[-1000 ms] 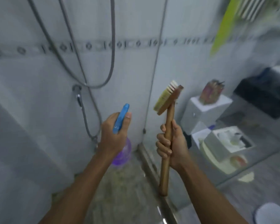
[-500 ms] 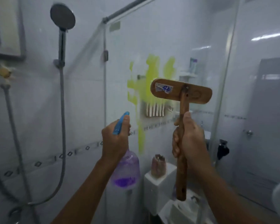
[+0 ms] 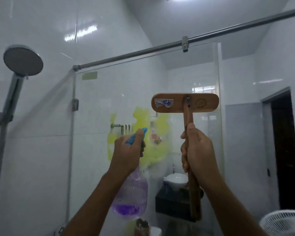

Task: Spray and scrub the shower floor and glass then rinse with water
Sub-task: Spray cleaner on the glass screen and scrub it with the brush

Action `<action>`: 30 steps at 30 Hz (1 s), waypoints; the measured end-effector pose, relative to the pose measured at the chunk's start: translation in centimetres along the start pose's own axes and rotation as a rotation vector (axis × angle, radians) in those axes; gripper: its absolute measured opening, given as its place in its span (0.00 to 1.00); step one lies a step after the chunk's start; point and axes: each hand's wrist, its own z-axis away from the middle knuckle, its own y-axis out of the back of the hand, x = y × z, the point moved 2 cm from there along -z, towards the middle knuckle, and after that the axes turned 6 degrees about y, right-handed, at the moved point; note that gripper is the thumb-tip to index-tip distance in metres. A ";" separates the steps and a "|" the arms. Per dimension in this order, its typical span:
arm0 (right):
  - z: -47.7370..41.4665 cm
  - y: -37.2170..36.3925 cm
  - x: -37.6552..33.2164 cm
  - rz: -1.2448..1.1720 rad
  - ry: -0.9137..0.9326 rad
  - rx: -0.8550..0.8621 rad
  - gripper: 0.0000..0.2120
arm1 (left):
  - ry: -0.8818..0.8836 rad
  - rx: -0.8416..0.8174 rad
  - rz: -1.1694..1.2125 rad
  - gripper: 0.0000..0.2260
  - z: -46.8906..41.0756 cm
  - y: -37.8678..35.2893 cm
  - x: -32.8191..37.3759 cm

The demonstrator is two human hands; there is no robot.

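Observation:
My left hand (image 3: 128, 152) grips the neck of a clear spray bottle (image 3: 131, 200) with purple liquid at its bottom and a blue trigger head (image 3: 136, 136), its nozzle toward the shower glass (image 3: 99, 133). A faint mist hangs in front of the glass near the nozzle. My right hand (image 3: 197, 150) holds the wooden handle of a scrub brush (image 3: 185, 103) upright; the flat wooden back of the brush head faces me, close to the glass. The shower floor is out of view.
A round shower head (image 3: 23, 60) on a rail stands at the left. A steel bar (image 3: 160, 48) runs along the top of the glass. Through the glass show a yellow towel (image 3: 153, 138), a white basin (image 3: 176, 180) and a dark doorway (image 3: 284, 150). A white fan (image 3: 284, 222) sits at bottom right.
My view has swung upward from the floor corner to the upper glass. Both hands rose with it, and the brush turned so its wooden back faces me.

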 end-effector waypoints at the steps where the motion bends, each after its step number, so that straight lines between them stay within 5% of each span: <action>1: 0.0 -0.5 0.1 0.032 -0.004 0.013 0.20 | -0.005 -0.006 0.019 0.26 -0.5 0.1 -0.1; 12: -1.4 -2.2 1.3 0.292 0.000 0.059 0.20 | -0.014 -0.017 0.036 0.28 -3.2 -0.3 -2.1; 30: -1.0 -2.5 0.2 0.347 0.009 0.105 0.20 | -0.018 -0.092 0.044 0.28 -2.8 -1.3 -0.8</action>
